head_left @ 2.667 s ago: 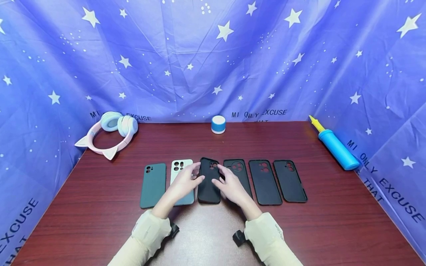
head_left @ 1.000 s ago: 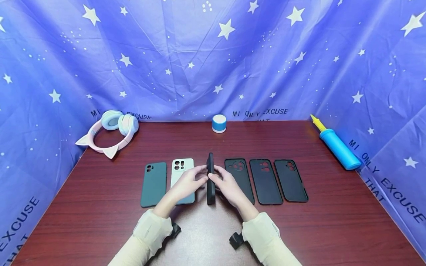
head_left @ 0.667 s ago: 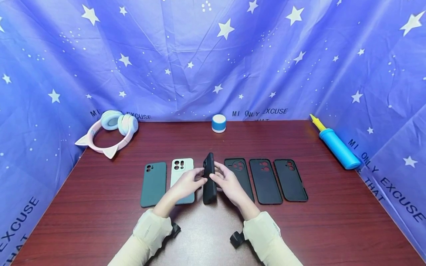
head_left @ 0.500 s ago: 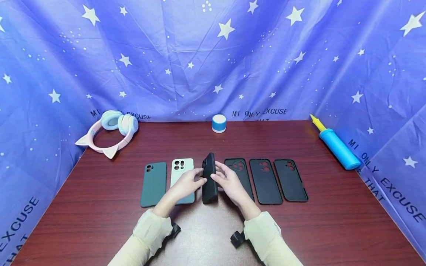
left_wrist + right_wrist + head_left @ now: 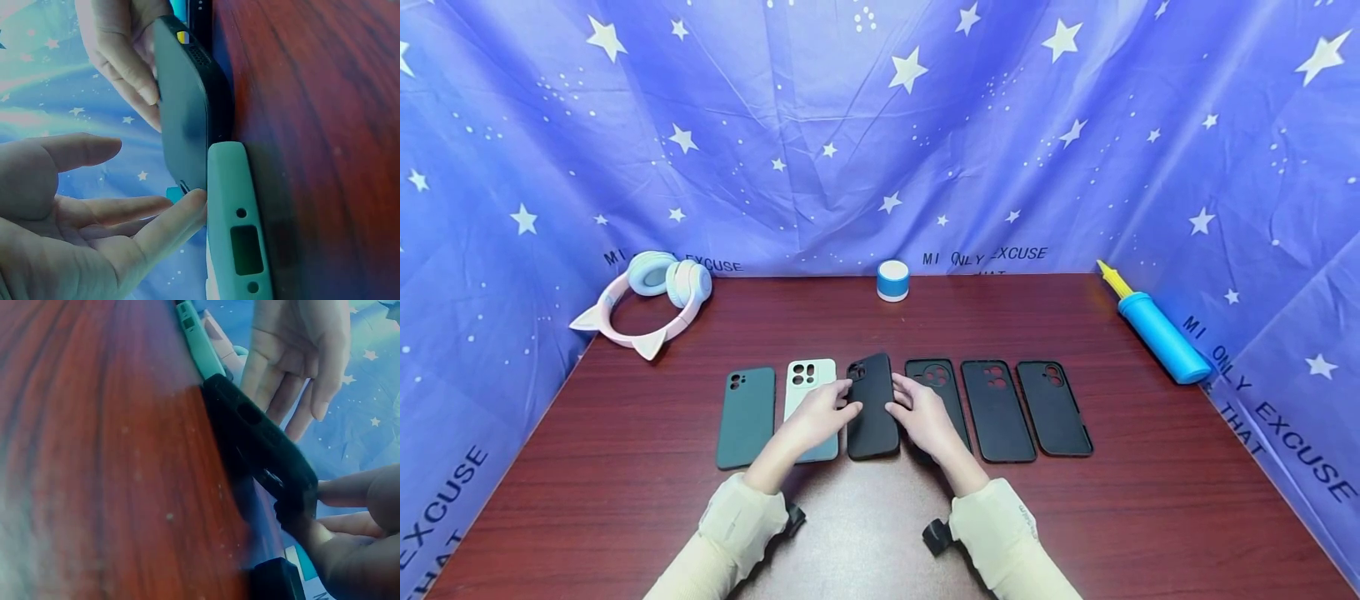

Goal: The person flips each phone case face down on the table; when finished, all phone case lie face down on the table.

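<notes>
A black phone case (image 5: 872,412) stands tilted in the middle of the row, its outer back up and camera cutout at top left. In the right wrist view its left long edge is low by the table and its right edge raised. My right hand (image 5: 925,417) pinches that raised edge, thumb on the back and fingers beneath. My left hand (image 5: 816,417) is at the left edge with straight fingers, a fingertip touching or very near the case, thumb apart from it. Partly under my left hand lies a pale mint phone case (image 5: 811,373).
A dark green phone case (image 5: 745,421) lies at the row's left end. Several black phone cases (image 5: 998,417) lie inside-up on the right. Further back are cat-ear headphones (image 5: 647,342), a blue-white cylinder (image 5: 892,283) and a blue hand pump (image 5: 1165,337).
The black case has turned over: first inside-up, then on edge between both hands, now leaning left with its back up. My left hand has loosened from it; my right hand has shifted slightly right.
</notes>
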Available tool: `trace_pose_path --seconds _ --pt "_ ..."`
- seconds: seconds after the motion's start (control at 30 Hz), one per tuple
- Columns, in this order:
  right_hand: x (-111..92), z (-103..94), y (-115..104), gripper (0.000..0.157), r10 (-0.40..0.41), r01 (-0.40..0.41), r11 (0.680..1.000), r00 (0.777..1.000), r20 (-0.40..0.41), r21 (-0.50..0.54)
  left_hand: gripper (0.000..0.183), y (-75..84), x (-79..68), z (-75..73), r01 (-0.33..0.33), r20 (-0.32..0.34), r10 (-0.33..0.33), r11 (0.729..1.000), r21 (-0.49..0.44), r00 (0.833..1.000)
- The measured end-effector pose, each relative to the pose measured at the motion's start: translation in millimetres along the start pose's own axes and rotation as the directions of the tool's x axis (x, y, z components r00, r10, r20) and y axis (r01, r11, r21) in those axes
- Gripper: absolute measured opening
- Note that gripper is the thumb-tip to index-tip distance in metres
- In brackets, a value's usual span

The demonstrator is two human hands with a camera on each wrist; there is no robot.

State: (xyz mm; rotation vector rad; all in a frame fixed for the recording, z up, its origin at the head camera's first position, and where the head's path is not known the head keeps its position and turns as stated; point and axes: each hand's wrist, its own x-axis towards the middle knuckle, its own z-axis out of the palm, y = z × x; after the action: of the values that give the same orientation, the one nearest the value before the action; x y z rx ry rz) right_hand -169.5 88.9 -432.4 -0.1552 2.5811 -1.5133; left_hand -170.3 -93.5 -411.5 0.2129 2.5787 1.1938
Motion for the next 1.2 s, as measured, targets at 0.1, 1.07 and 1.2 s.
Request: trace_pose_path --seconds 0.1,1.07,1.2 --pt "-1.0 0.3 -2.4 0.053 0.002 -0.004 0.994 1.0 -0.011 -0.105 0.054 0.8 -0.6 -0.1 0.003 0.0 -0.003 1.0 0.001 1.0" --pt "-0.4 -14.4 4.5 0.056 -0.09 0.091 0.996 0.996 -0.029 0.018 0.055 22.1 6.1 2.2 -0.07 -0.024 0.07 0.997 0.013 0.997" --pt "0.8 -24.8 7.3 0.056 -0.118 0.118 0.993 0.993 -0.03 -0.004 0.055 28.2 8.2 7.9 -0.094 -0.024 0.094 0.995 -0.013 0.995"
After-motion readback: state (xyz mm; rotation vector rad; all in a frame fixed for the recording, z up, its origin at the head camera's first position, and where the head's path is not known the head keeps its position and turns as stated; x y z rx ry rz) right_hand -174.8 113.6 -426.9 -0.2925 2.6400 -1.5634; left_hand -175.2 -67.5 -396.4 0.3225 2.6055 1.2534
